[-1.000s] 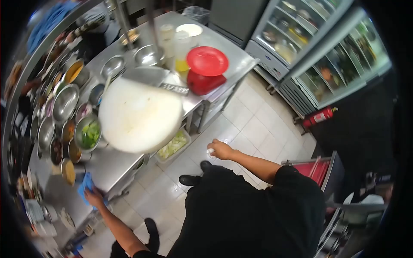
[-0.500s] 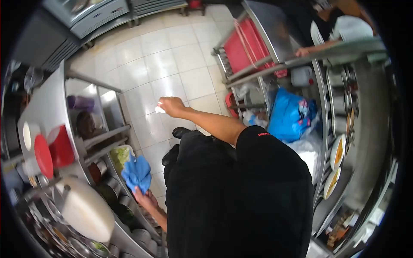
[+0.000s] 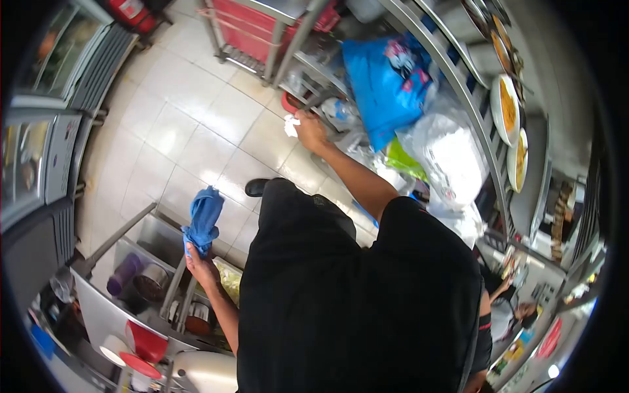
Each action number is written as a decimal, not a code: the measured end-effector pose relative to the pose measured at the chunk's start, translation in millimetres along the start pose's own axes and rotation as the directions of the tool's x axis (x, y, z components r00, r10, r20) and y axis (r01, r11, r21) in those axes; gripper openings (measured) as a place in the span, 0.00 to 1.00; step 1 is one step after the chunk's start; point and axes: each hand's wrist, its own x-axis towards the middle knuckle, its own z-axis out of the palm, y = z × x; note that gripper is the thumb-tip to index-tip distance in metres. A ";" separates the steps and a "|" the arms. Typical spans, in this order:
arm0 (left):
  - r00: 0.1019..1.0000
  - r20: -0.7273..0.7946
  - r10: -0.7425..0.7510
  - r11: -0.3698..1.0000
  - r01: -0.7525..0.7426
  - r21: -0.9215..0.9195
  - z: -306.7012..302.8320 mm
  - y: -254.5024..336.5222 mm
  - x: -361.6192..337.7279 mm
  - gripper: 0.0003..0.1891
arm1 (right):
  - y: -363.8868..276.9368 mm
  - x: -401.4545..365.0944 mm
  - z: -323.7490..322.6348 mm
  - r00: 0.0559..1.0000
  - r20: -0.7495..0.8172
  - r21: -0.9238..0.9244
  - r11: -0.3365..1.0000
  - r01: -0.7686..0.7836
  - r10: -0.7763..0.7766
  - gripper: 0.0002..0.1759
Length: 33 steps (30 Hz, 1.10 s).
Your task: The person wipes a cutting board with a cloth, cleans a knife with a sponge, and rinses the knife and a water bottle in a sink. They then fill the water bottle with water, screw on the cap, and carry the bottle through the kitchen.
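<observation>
In the head view my left hand [image 3: 202,270] grips the lower end of a crumpled blue cloth [image 3: 205,219], which stands up above the fingers over the left shelf unit. My right hand [image 3: 310,133], at the upper middle, is closed on a small crumpled white tissue [image 3: 291,125]. Just beyond that hand is a red bowl-like item [image 3: 290,102] by the right rack. A tray of chopped pale green food [image 3: 229,280] lies on the shelf beside my left forearm.
Plates of orange food [image 3: 508,110] line the right rack, above a blue bag [image 3: 377,88] and white plastic bags [image 3: 449,157]. Red containers [image 3: 145,342] and a purple container [image 3: 123,274] are lower left. Fridges [image 3: 46,157] stand far left. People are partly visible lower right.
The view has turned and shifted along the aisle. My right hand with the tissue is now nearer the right rack. The blue cloth has moved off the food tray with my left hand.
</observation>
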 end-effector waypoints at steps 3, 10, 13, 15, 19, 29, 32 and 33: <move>0.998 0.017 -0.057 0.998 0.056 0.029 22.0 9.8 10.6 0.24 | 38.3 -25.3 8.6 0.995 -0.068 -0.037 0.997 0.072 -0.074 0.14; 1.000 0.015 0.007 0.980 -0.010 0.197 39.0 26.4 17.8 0.23 | 235.2 -77.0 21.6 0.865 0.369 -0.832 0.536 0.144 0.340 0.26; 0.987 -0.003 0.158 0.703 -0.110 0.703 14.4 33.6 13.6 0.22 | 129.6 -44.8 -2.4 0.787 0.592 -0.431 0.893 0.127 0.174 0.29; 0.994 -0.039 0.100 0.792 -0.056 0.608 22.8 60.9 -13.8 0.24 | 46.2 -38.7 33.9 0.789 0.501 0.010 0.914 0.405 -0.355 0.29; 0.994 0.022 0.104 0.969 -0.106 0.225 10.8 97.2 -61.5 0.21 | -190.4 -105.6 33.9 0.095 0.644 0.755 0.611 -0.239 -0.759 0.34; 0.665 -0.638 0.390 0.552 -0.723 -0.416 -88.9 0.5 -211.5 0.44 | -351.6 -346.2 82.4 -0.538 0.368 0.930 0.306 0.203 -0.758 0.12; 0.418 -0.709 0.568 0.249 -0.908 -0.337 -92.6 -20.0 -244.0 0.51 | -374.4 -425.6 67.4 -0.834 0.211 0.977 0.119 0.175 -0.510 0.11; 0.399 -0.744 0.536 0.321 -0.912 -0.257 -100.8 -30.9 -256.2 0.49 | -386.2 -446.0 65.0 -0.895 0.198 0.980 0.074 0.183 -0.399 0.11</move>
